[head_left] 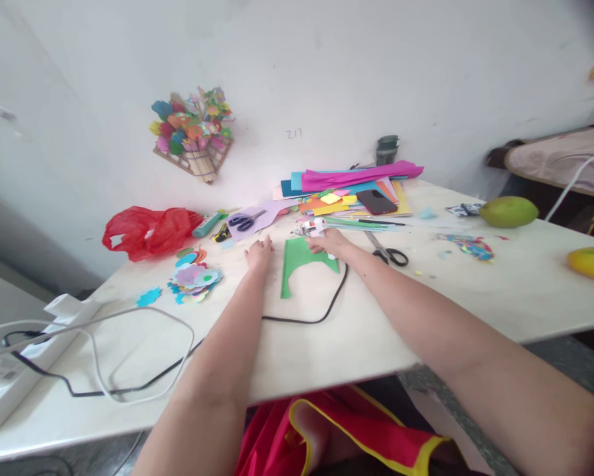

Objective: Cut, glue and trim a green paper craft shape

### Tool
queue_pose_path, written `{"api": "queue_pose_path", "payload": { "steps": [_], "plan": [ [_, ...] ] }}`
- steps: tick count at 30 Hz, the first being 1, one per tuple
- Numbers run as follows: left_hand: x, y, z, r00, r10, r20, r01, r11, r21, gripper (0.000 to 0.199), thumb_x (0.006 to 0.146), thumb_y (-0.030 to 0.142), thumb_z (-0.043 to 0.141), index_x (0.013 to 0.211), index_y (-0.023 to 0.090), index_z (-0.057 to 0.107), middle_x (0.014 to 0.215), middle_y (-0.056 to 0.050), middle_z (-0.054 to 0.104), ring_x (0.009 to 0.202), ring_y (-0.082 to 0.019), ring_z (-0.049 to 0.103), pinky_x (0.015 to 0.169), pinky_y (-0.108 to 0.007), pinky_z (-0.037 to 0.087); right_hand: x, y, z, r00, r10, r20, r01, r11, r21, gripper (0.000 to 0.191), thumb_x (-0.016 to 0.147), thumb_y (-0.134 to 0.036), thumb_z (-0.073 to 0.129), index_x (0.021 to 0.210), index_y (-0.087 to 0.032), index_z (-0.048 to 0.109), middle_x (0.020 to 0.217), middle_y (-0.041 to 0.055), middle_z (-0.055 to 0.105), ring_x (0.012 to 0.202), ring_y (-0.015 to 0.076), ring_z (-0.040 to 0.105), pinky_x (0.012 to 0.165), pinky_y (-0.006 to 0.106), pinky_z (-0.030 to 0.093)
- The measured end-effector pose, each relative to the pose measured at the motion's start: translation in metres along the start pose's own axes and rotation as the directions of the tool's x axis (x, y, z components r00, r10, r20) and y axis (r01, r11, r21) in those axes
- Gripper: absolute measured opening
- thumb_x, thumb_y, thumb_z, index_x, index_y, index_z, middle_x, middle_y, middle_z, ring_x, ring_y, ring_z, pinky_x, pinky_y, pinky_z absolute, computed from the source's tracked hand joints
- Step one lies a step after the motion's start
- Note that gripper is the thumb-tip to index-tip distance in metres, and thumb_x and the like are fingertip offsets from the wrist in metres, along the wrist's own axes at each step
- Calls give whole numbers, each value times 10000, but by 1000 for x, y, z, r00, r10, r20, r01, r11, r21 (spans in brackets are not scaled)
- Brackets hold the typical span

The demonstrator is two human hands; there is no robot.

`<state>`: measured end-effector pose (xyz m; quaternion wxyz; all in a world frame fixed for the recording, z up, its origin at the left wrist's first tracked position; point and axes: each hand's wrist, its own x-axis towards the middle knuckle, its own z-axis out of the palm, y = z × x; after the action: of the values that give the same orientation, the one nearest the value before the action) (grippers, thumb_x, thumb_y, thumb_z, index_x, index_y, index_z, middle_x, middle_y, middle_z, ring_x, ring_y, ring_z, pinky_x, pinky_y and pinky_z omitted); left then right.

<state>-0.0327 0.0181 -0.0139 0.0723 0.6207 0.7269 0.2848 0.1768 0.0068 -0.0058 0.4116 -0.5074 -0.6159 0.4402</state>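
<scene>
My right hand (331, 242) is closed around a white hot glue gun (317, 227), whose nozzle points left. Its black cord curves across the table below. Under the right hand lies a green foam or paper sheet (297, 254) with a rounded piece cut out of its lower edge. My left hand (260, 254) rests on the tabletop just left of the sheet, fingers apart and apparently holding nothing. Black-handled scissors (390, 252) lie to the right of my right hand. Purple-handled scissors (246, 221) lie on a lilac sheet beyond my left hand.
A red plastic bag (148, 231) and cut paper flowers (195, 277) are on the left. Coloured sheets (361, 175) and a phone (377, 201) are at the back. A mango (509, 211) sits at the right. Cables run from a power strip (39, 357).
</scene>
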Motion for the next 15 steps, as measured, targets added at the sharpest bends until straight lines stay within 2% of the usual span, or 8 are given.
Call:
{"api": "queue_pose_path", "payload": {
  "steps": [3, 6, 9, 12, 15],
  "plan": [
    [-5, 2, 3, 998, 67, 19, -68, 998, 15, 452, 900, 396, 265, 839, 211, 672, 1143, -55, 643, 1247, -209, 421, 1079, -449, 214, -2, -3, 0, 1000, 14, -9, -14, 1000, 0, 191, 765, -268, 652, 848, -96, 642, 823, 102, 706, 595, 126, 655, 551, 188, 486],
    [-15, 5, 2, 983, 177, 46, -180, 980, 86, 344, 883, 370, 339, 1012, 272, 643, 1301, 9, 536, 1340, -213, 270, 1100, -498, 134, -4, -4, 0, 1000, 4, -14, -4, 999, -36, 190, 772, -268, 647, 857, -98, 642, 850, 103, 705, 614, 127, 660, 550, 183, 477],
    [-23, 8, 0, 955, 279, 97, -292, 942, 167, 379, 886, 331, 334, 1214, 332, 523, 1374, 53, 450, 1379, -187, 164, 1111, -521, 20, -4, -4, 0, 1000, -19, -6, 18, 997, -73, 216, 771, -292, 650, 890, -112, 647, 874, 94, 705, 643, 136, 666, 564, 188, 474],
    [-26, 12, -1, 943, 301, 141, -325, 926, 194, 476, 904, 306, 270, 1377, 288, 317, 1387, 15, 435, 1369, -148, 200, 1118, -505, 22, -3, -1, -1, 999, -34, 6, 35, 996, -85, 243, 761, -319, 662, 905, -124, 650, 887, 86, 704, 663, 142, 669, 580, 194, 478],
    [-25, 12, 2, 940, 299, 165, -330, 919, 217, 532, 907, 296, 248, 1429, 213, 183, 1379, -34, 446, 1364, -134, 212, 1121, -493, 38, -1, 2, 0, 998, -55, 17, 57, 996, -74, 272, 748, -344, 670, 912, -127, 652, 899, 86, 702, 670, 147, 671, 579, 194, 481]
  ]
}}
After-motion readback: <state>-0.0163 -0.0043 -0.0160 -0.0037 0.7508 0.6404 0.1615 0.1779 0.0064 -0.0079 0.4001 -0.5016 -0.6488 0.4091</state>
